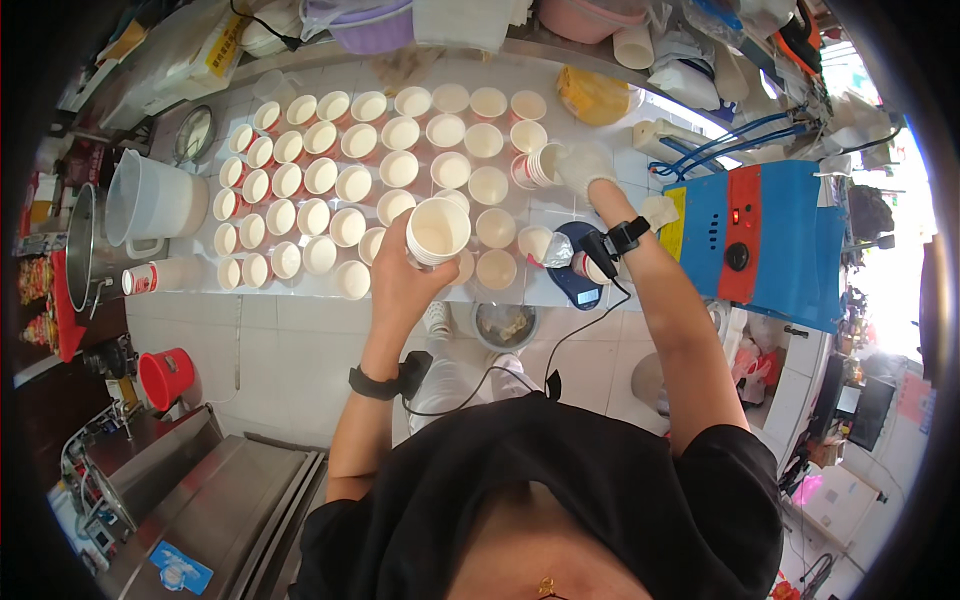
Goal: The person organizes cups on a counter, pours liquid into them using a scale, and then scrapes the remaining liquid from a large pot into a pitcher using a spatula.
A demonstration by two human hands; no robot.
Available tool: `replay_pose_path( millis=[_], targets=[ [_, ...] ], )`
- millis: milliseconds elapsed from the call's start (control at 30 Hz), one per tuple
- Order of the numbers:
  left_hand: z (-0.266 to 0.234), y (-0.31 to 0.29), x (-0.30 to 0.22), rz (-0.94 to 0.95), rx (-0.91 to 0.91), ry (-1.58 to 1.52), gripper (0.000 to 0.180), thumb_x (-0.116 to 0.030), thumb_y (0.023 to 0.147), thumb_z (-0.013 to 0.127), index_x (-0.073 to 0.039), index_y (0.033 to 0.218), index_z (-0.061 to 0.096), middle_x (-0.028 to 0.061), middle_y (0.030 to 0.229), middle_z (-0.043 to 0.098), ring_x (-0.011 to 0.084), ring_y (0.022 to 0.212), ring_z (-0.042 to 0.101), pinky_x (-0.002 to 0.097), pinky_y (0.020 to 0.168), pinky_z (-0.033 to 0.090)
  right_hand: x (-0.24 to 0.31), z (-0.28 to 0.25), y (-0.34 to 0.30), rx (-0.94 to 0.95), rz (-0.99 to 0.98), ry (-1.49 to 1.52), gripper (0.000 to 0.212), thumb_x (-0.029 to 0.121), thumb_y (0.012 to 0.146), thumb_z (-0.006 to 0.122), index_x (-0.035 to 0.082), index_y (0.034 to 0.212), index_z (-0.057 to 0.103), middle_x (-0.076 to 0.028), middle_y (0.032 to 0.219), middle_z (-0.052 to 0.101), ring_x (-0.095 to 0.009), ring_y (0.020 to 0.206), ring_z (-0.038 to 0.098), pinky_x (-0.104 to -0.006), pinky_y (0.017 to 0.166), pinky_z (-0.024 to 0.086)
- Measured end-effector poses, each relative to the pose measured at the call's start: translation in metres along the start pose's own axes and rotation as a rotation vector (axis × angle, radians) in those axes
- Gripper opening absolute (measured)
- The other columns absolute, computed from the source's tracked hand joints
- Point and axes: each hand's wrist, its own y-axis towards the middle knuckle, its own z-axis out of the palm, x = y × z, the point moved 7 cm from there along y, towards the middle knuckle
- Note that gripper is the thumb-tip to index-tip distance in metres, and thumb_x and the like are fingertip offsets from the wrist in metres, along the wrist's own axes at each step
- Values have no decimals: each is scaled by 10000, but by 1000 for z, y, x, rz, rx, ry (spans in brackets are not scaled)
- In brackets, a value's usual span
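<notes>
My left hand (pixel 402 262) is closed around white paper cups (pixel 438 228), whose several rims look nested, held mouth up over the table's near edge. To the right, my right hand (pixel 585 168) wears a whitish glove and is closed at the mouth of a tilted stack of paper cups (pixel 537 167); its fingertips are washed out by light. Rows of separate white paper cups with red on their sides (pixel 354 183) stand mouth up across the table. Below my right hand sits a dark blue digital scale (pixel 578 270), with a cup and a crumpled clear wrapper (pixel 558 249) beside it.
A blue machine with a red panel (pixel 740 235) stands at the right. On the left are a clear plastic jug (pixel 150 200) and a lying cup stack (pixel 160 276). A yellow bag (pixel 592 95) lies at the back. Below the table are a metal bowl (pixel 507 340) and red bucket (pixel 166 374).
</notes>
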Motion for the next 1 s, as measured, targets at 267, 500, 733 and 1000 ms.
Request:
replay_pose_path(
  millis=[267, 500, 733, 1000],
  targets=[
    [-3, -3, 2, 4, -25, -11, 734, -191, 673, 850, -34, 1337, 581, 172, 1139, 722, 313, 1053, 709, 402, 857, 568, 3, -56, -55, -42, -90, 25, 349, 292, 941, 490, 70, 1050, 737, -238, 1077, 706, -429, 1006, 669, -505, 895, 520],
    [4, 0, -5, -23, 22, -50, 718, -187, 679, 848, -45, 1332, 587, 162, 1137, 723, 310, 1047, 705, 402, 864, 563, -16, -1, -57, 55, 85, -2, 344, 295, 942, 486, 68, 1051, 721, -240, 1090, 692, -448, 1023, 642, -512, 905, 498],
    [2, -3, 6, -4, 15, 13, 698, -197, 684, 851, -56, 1319, 598, 146, 1143, 725, 306, 1045, 705, 399, 865, 562, 11, -1, -68, -7, 52, 167, 352, 286, 932, 493, 64, 1082, 722, -255, 1126, 685, -448, 1069, 635, -509, 939, 490],
    [5, -1, 0, -19, 56, -19, 690, -191, 688, 843, -46, 1317, 600, 137, 1159, 720, 298, 1062, 700, 397, 883, 556, 5, -30, -76, -9, 61, 240, 366, 317, 951, 525, 68, 1132, 724, -240, 1176, 683, -420, 1083, 646, -464, 946, 499]
  ],
)
